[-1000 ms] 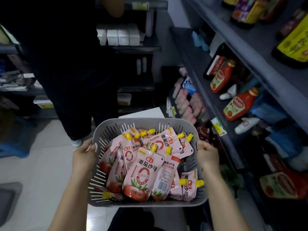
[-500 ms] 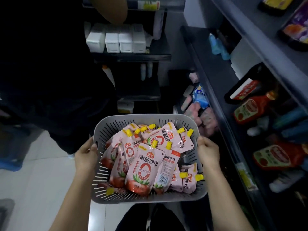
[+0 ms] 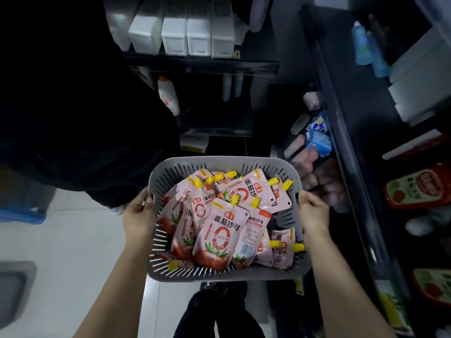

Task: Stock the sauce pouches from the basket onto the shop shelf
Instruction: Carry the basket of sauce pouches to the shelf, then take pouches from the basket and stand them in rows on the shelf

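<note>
I hold a grey slotted plastic basket (image 3: 219, 163) in front of me at waist height. My left hand (image 3: 138, 215) grips its left rim and my right hand (image 3: 313, 213) grips its right rim. Several pink tomato sauce pouches (image 3: 219, 235) with yellow caps lie piled inside, the largest face up in the middle. The dark shop shelf (image 3: 351, 152) runs along my right side, next to the basket.
Red ketchup bottles (image 3: 419, 189) and other goods lie on the right shelf. A person in dark clothes (image 3: 73, 93) stands close at the left front. White boxes (image 3: 183, 32) sit on a dark rack straight ahead. Pale tiled floor (image 3: 61, 240) lies at the left.
My view has tilted downward and nearer the rack ahead; the right shelf's goods slid toward the frame's right edge. Both hands keep the same grip on the basket.
</note>
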Available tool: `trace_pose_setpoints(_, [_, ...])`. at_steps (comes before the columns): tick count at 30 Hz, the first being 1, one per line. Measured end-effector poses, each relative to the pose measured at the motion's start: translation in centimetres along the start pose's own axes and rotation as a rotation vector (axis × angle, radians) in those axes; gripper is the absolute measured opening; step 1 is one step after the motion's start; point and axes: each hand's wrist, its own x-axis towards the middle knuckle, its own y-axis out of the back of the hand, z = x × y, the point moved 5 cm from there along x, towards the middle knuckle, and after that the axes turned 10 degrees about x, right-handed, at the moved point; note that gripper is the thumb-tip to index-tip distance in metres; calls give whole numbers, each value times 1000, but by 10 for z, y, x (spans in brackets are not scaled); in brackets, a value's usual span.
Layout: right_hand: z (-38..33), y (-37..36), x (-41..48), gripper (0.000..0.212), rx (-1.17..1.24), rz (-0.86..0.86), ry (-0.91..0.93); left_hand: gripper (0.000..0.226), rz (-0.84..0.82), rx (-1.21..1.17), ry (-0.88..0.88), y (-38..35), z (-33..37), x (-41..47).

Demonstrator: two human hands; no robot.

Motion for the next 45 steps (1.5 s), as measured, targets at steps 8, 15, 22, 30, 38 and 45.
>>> trace_pose_setpoints(8, [25, 2, 29, 23, -39, -9, -46, 34, 66, 129, -82, -13, 0, 0])
trace_pose_setpoints(15, [15, 7, 21, 29, -122, -38, 60, 39, 169, 421, -196, -15, 2, -11])
trace_pose_setpoints(22, [-16, -3, -6, 38, -671, -31, 503, 58, 369, 922, -515, -31, 20, -37])
trace_pose_setpoints(30, [31, -40, -26, 50, -711, -439, 243, 49, -229, 1114, -788, -113, 3, -79])
trace_pose_setpoints(38, [50, -45, -27, 28, -668, -413, 6, 66, -298, 974, -412, -125, -13, -67])
trace_pose_setpoints(45, [24, -66, -31, 26, -711, -576, 156, 28, -343, 671, -281, -119, 1, -70])
